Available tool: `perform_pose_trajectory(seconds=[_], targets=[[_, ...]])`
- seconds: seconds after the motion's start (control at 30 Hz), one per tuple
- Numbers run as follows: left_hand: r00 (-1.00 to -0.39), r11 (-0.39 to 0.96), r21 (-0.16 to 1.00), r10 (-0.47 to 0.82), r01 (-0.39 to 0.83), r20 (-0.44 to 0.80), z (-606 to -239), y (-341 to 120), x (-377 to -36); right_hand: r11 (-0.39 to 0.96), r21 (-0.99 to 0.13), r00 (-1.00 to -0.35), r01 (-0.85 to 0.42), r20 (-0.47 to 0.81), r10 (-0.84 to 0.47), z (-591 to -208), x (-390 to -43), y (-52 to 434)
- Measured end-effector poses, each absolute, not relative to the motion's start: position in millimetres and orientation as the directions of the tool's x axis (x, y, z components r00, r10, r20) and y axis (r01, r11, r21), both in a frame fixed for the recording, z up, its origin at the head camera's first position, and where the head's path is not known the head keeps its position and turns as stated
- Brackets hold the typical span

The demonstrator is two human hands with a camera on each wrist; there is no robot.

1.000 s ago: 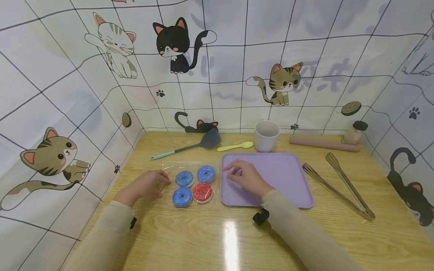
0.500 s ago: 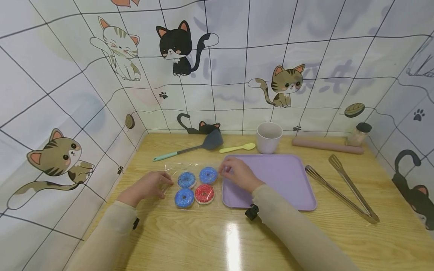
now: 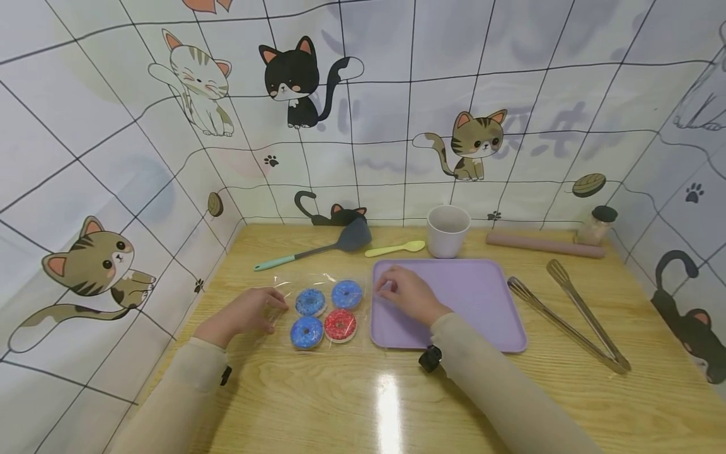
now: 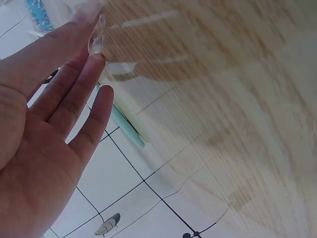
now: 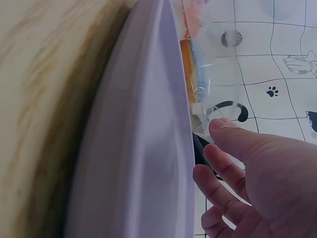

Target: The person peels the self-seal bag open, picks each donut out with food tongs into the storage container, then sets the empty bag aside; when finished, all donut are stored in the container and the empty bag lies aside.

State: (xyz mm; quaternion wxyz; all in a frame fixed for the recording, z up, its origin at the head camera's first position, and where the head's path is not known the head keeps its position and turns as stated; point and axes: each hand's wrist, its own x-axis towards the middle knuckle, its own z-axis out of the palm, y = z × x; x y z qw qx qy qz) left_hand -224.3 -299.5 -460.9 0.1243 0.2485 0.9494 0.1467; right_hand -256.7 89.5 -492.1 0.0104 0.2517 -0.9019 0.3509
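Wooden table (image 3: 351, 403); both hands' fingers pinch clear bag (image 3: 283, 282) (four donuts inside) edges.

This looks like a small mock kitchen corner set up for baking play: a wooden table (image 3: 510, 403) boxed in on three sides by white tile-patterned walls (image 3: 386, 94) printed with cartoon cats. Kitchen tools lie along the back of the table: a spatula (image 3: 317, 247), a yellow spoon (image 3: 395, 248), a white cup (image 3: 448, 230), a rolling pin (image 3: 543, 244), a small jar (image 3: 597, 224) and metal tongs (image 3: 573, 318). A purple tray (image 3: 476, 302) sits in the middle.
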Motion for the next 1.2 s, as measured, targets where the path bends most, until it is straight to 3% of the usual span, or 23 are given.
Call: perform_pose_trajectory(seconds=[0.47,0.77,1.2], targets=[[-0.841,0.836,0.327,0.512,0.441,-0.173,-462,-299,-224,0.678,-0.623,-0.915,-0.390,0.179,-0.361,-497,-249,109],[-0.843,0.834,0.359,0.505,0.419,-0.188,-458,-298,-223,0.614,-0.627,-0.866,-0.479,0.227,-0.445,-483,-231,96],[-0.902,0.833,0.364,0.430,0.417,0.048,-447,-264,-226,0.694,-0.503,-0.839,-0.516,0.133,-0.527,-485,-215,89]])
